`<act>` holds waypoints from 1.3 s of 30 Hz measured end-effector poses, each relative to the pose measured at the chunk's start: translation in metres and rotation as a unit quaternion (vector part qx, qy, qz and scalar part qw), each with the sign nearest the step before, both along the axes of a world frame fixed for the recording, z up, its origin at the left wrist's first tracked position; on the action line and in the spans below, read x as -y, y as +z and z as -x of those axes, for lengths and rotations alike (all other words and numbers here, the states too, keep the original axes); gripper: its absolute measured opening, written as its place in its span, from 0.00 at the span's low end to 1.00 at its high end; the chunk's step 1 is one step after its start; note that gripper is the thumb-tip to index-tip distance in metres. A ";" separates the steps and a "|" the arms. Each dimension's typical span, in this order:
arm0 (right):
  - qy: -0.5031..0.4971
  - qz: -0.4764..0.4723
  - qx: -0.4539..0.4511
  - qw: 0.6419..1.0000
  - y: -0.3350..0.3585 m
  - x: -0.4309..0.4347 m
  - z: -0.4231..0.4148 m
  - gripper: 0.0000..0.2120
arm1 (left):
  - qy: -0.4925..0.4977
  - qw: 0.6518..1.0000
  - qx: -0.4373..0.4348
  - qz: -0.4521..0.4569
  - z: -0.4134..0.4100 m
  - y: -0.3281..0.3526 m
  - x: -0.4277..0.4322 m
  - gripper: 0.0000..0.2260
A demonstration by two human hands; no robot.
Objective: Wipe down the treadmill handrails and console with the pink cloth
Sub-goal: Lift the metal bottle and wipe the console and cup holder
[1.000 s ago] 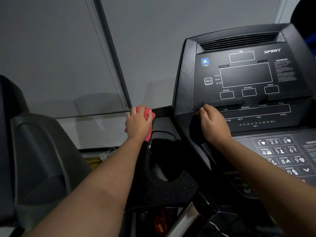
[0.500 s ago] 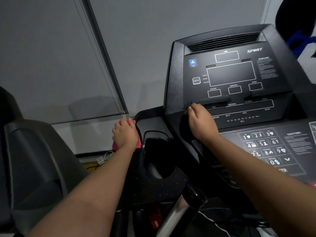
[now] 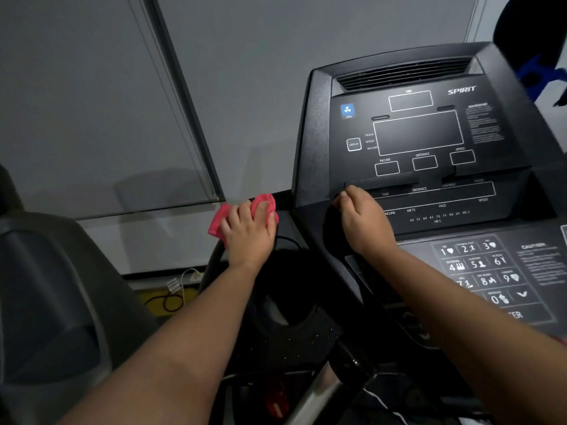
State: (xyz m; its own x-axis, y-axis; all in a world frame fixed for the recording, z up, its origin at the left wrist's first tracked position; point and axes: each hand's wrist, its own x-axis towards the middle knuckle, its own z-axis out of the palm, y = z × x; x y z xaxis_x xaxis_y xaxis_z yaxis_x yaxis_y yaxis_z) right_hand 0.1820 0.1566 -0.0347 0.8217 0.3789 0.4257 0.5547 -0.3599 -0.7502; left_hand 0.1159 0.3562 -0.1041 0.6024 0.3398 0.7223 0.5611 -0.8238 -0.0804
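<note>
My left hand [image 3: 250, 231] grips the bunched pink cloth [image 3: 216, 223] and presses it on the black left edge of the treadmill's side tray [image 3: 214, 256], just left of the console. The black console [image 3: 417, 136] with its dark display and number keypad [image 3: 481, 265] fills the right half. My right hand [image 3: 363, 220] is curled in a loose fist against the console's lower left ledge; whether it holds anything I cannot tell. The handrail itself is mostly hidden under my arms.
A round cup holder [image 3: 285, 302] sits in the tray below the cloth. A neighbouring grey machine [image 3: 46, 302] stands at the left. Cables and a plug [image 3: 181, 286] lie on the floor by the grey wall [image 3: 122, 102]. A chrome upright [image 3: 313, 397] rises at the bottom.
My left hand with the cloth slid down and left along the tray's edge, then came back up toward the console's corner. My right hand stayed on the console ledge.
</note>
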 end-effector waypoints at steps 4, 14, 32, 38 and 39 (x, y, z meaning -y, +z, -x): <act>-0.005 0.009 -0.007 1.000 0.000 0.001 -0.001 0.13 | 0.001 0.997 -0.068 0.019 0.017 -0.005 -0.009 0.19; -0.003 0.016 -0.004 1.000 0.002 0.001 0.001 0.13 | 0.079 0.923 -0.012 0.377 0.044 0.017 -0.031 0.21; 0.001 0.011 -0.009 1.000 0.000 0.002 0.000 0.14 | -0.088 0.985 -0.149 -0.025 0.017 0.003 -0.008 0.23; 0.002 0.015 -0.015 1.000 0.001 0.002 0.001 0.14 | -0.079 0.981 -0.125 0.123 0.046 0.003 -0.026 0.23; 0.002 0.016 -0.013 1.000 0.002 0.002 0.001 0.14 | -0.076 0.977 -0.128 0.151 0.048 0.006 -0.023 0.25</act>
